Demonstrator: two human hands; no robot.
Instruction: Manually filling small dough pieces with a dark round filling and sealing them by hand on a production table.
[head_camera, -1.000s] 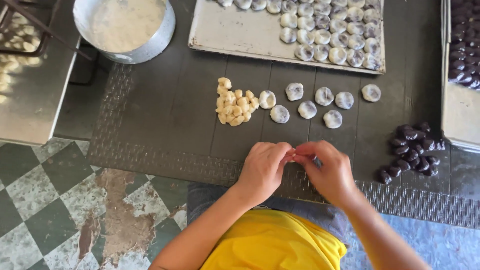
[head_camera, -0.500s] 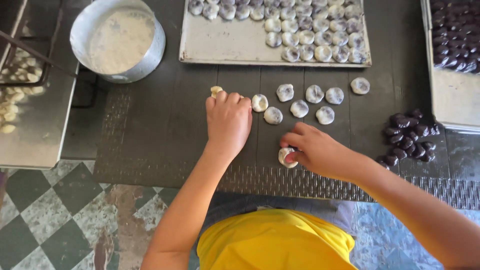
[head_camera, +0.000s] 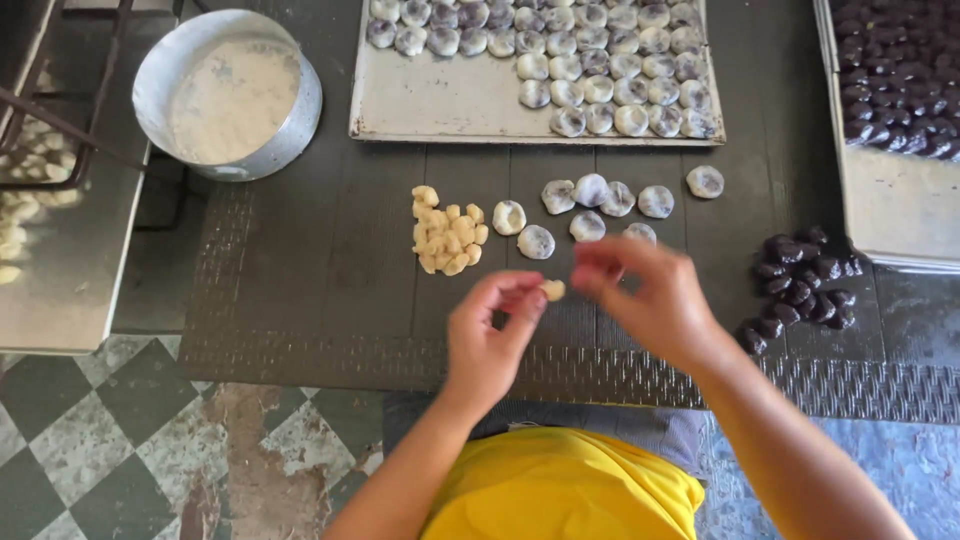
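L hand (head_camera: 487, 340) fingers pinch small pale dough bit (head_camera: 553, 290) at their tips, above dark counter (head_camera: 320, 290). R hand (head_camera: 650, 300) just beside it, fingers loosely curled & blurred, holding nothing seen. Pale dough pile (head_camera: 447, 232) beyond L fingers; dark filling balls (head_camera: 803, 285) right of R fingers.

Bare dark table (head_camera: 330, 290) lies open to the left of the left hand (head_camera: 490, 340), and the strip just ahead of both hands is free. Further ahead, the dough bits (head_camera: 447, 238) and filled balls (head_camera: 590, 205) block a straight reach to the tray (head_camera: 470, 105). Right of the right hand (head_camera: 655, 300), the dark pieces (head_camera: 800, 285) stand in the way; a clear lane runs between them and the balls.
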